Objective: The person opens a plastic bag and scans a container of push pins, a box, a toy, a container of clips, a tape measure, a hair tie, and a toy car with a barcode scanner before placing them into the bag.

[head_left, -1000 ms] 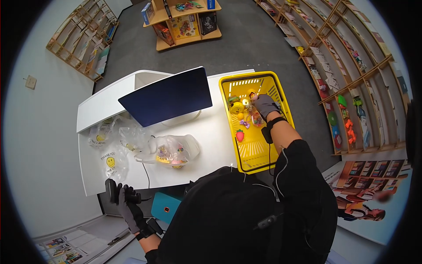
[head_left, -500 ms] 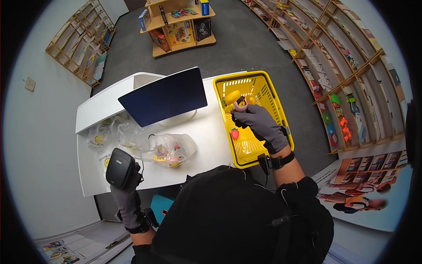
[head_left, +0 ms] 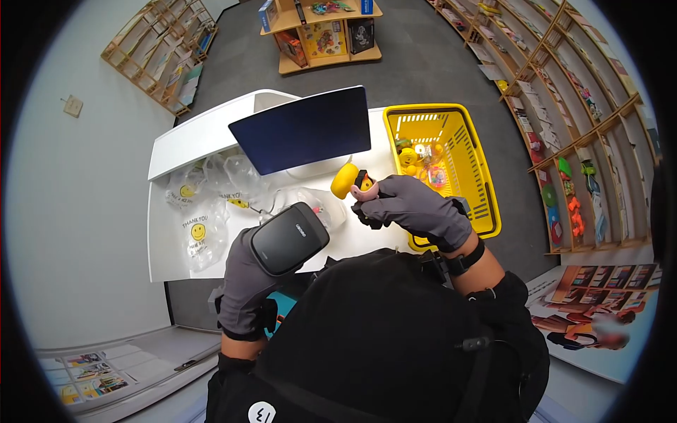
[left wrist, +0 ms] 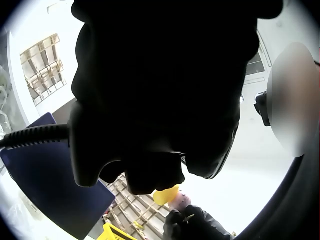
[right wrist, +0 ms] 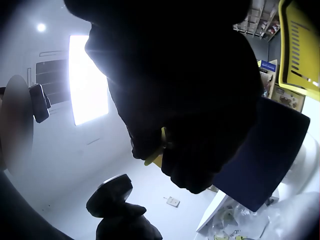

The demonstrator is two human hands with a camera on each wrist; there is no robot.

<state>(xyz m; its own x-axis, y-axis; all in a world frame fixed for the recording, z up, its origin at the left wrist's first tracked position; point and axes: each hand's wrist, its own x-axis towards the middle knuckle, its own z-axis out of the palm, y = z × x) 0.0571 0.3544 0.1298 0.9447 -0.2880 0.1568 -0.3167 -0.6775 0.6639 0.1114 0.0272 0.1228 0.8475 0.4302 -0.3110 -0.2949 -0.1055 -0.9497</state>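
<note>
My gloved left hand grips a black handheld barcode scanner, its rounded back facing up. In the left wrist view the scanner's ribbed cable runs off to the left. Over the counter, to the right of the scanner, my gloved right hand pinches a small toy with a rounded yellow end and a pink part with a dark band. The toy also shows at the fingertips in the left wrist view. Several small toys lie inside the yellow basket, just beyond the right hand.
A monitor stands on the white counter. Clear smiley-face plastic bags lie at the left. A filled clear bag sits partly hidden behind the scanner. Shelves line the right wall.
My right hand has lifted the yellow-and-pink toy out of the basket and carried it left. The left hand has brought the scanner up and rightward, closer to the toy.
</note>
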